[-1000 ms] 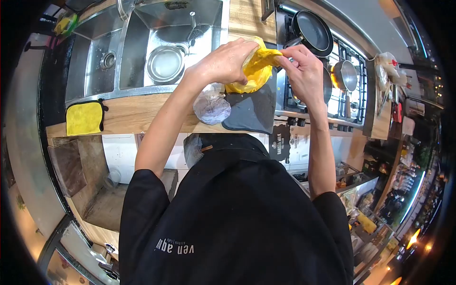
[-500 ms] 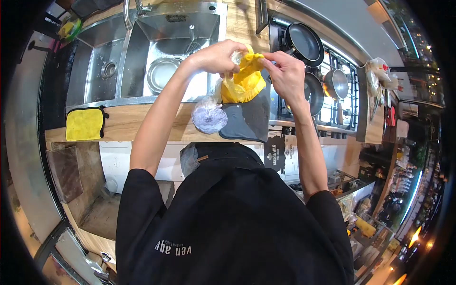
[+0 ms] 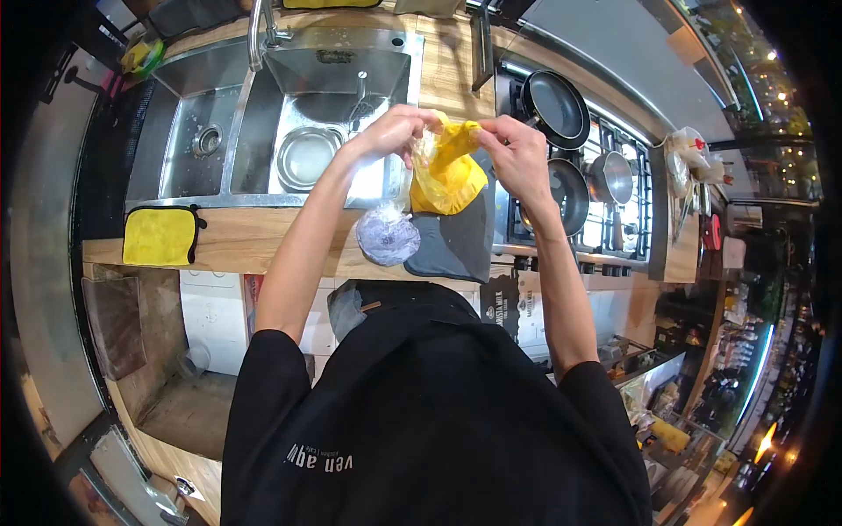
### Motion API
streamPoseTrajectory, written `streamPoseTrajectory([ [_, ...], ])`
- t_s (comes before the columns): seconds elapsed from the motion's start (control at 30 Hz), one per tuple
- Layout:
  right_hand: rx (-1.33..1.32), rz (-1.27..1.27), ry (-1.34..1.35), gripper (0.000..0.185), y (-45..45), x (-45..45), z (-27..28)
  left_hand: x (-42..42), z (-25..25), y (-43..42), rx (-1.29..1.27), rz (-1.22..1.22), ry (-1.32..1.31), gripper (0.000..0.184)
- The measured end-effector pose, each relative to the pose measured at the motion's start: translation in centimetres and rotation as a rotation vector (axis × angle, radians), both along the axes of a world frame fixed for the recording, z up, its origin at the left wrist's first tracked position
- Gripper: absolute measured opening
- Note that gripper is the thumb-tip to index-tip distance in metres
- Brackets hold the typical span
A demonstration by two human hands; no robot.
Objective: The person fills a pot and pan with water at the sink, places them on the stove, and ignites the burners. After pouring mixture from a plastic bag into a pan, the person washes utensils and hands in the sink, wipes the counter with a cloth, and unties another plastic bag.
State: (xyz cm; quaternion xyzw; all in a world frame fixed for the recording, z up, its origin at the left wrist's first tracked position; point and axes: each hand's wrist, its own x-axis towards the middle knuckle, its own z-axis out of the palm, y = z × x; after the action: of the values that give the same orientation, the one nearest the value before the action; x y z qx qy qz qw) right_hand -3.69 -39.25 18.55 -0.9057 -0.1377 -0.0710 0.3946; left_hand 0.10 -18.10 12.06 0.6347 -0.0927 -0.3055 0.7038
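A yellow plastic bag with something bulky in it rests on a dark grey cloth at the counter edge. My left hand pinches the left side of its top, where the plastic looks thin and see-through. On the right side, my right hand grips the bunched top between thumb and fingers. What is inside the bag cannot be made out. Just left of the cloth sits a knotted clear plastic bag with pale purplish contents, touched by neither hand.
Left of my hands is a double steel sink with a round metal bowl in it. Pans and a small pot stand on the gas stove to the right. A yellow cloth lies on the counter's left end.
The view has tilted, so the counter appears lower. My left hand has shifted slightly left of the bag's top, and more of the thin plastic shows stretched between my hands.
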Motion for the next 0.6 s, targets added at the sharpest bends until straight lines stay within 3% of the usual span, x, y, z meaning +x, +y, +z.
streamPoseTrajectory([
  [0.2, 0.009, 0.037, -0.036, 0.018, 0.3, 0.7, -1.3, 0.1, 0.4, 0.4, -0.011, 0.075, -0.002, 0.044],
  [0.4, -0.043, -0.009, 0.104, 0.02, 0.0, 0.6, -3.1, -0.1, -0.2, 0.7, -0.043, -0.057, -0.065, 0.045],
  [0.47, -0.015, -0.032, 0.128, 0.021, -0.1, 0.7, -3.2, -0.2, -0.3, 1.4, 0.02, -0.108, -0.117, 0.046],
  [0.53, 0.041, -0.046, 0.13, 0.022, -0.1, 0.4, -2.8, 0.0, -1.4, 1.7, 0.214, -0.122, -0.352, 0.049],
  [0.6, 0.088, -0.082, 0.142, 0.022, -0.3, 0.0, -1.6, -0.5, -1.8, 1.2, 0.229, -0.09, -0.303, 0.051],
])
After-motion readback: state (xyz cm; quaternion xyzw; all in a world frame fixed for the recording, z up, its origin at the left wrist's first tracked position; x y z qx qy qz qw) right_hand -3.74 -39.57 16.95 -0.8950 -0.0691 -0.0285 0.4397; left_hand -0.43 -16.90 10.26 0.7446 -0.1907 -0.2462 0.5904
